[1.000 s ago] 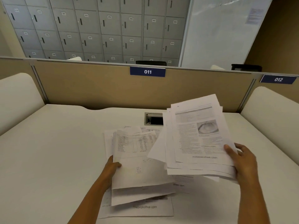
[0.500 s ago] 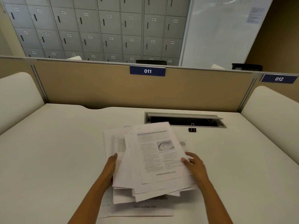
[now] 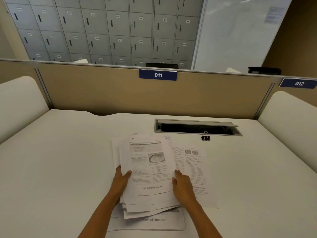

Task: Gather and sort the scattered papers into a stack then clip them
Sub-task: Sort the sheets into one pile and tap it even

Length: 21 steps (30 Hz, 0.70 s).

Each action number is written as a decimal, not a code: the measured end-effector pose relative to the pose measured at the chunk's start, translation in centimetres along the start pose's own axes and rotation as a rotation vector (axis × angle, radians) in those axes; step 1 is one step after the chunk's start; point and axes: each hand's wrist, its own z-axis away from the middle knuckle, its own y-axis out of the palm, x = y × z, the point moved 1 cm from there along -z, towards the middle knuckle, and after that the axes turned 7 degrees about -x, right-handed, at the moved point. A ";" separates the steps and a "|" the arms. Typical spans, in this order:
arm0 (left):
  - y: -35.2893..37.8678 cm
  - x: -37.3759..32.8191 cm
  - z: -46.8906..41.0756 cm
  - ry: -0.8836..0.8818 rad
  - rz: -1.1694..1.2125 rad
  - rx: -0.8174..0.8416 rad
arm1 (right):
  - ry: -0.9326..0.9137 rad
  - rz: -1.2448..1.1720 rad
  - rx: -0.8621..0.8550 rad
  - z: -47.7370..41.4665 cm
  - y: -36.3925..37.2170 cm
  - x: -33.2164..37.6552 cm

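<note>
On the near middle of the white desk (image 3: 68, 160) lies a loose stack of papers (image 3: 149, 170), and both hands are at its sides. The left hand (image 3: 122, 179) holds the left edge, thumb on top of the top sheet and fingers hidden beneath, so it looks like a pinch on that edge. The right hand (image 3: 182, 184) lies against the right edge with its fingers together, pressing inward; whether any fingers reach under the sheets cannot be told.

Gathering seems to be the step in hand: the pile is collected but uneven, its near edges fanned out in steps. One sheet (image 3: 195, 172) sticks out flat to the right, partly under the right hand, and another page (image 3: 154, 220) shows beneath the pile at the near side. The next move likely calls for drawing these two in, then squaring the edges before clipping.

The pile's long axis runs near to far, leaning slightly left at the far end, with print reading upright from the near side. A black binder clip (image 3: 205, 137) stands well apart at far right, just in front of the cable slot (image 3: 197, 127), untouched.
</note>
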 end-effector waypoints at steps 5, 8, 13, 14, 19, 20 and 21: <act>-1.2 -0.3 -0.7 -0.029 0.100 0.093 | 0.142 -0.370 -0.027 -1.1 -2.1 -0.9; -1.3 -1.0 -0.9 -0.085 0.107 0.146 | 0.229 -0.649 0.160 -1.0 -3.4 -0.5; -0.1 -1.7 -1.1 -0.159 -0.076 -0.007 | 0.290 -0.740 0.329 -0.3 -3.8 -0.3; -0.1 -1.5 -1.1 -0.163 -0.086 -0.010 | 0.299 -0.734 0.337 -0.3 -3.8 -0.5; 0.0 -1.8 -0.4 -0.148 -0.164 0.188 | 0.247 -0.696 0.308 -0.1 -4.6 -0.5; 0.0 -2.0 -0.3 -0.097 -0.157 0.188 | 0.226 -0.681 0.260 -0.2 -5.0 -0.3; 0.1 -2.4 -0.2 -0.031 -0.154 0.161 | 0.201 -0.668 0.205 -0.4 -5.5 0.1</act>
